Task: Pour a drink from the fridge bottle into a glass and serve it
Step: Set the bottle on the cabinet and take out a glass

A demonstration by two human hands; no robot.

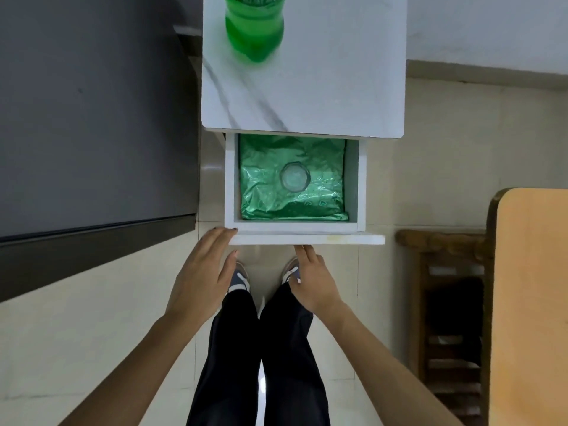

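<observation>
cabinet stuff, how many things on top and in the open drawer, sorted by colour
Green: 2, the bottle standing on the cabinet top and the foil packet lying in the drawer
Clear: 1, the glass sitting on that packet
Total: 3

Even, soft indoor light; glare streaks the glossy cream floor tiles (261, 385); wide-angle bending at edges; slightly soft focus throughout.
</observation>
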